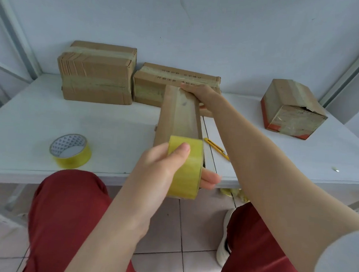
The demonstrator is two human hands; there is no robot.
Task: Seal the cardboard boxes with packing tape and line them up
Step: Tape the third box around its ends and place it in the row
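A long narrow cardboard box (179, 116) stretches away from me over the white table (38, 113). My right hand (198, 92) grips its far end. My left hand (168, 167) grips a yellow tape roll (185, 172) at the box's near end, thumb on the roll's face, fingers through its core. A strip of tape runs from the roll along the box's top. Two taped boxes stand at the back: a tall one (96, 72) on the left and a flatter printed one (156, 85) beside it.
A second yellow tape roll (71, 150) lies near the table's front left. A yellow utility knife (216, 150) lies under my right forearm. A worn box with red edges (291, 108) sits at the right. My red-trousered knees are below the table edge.
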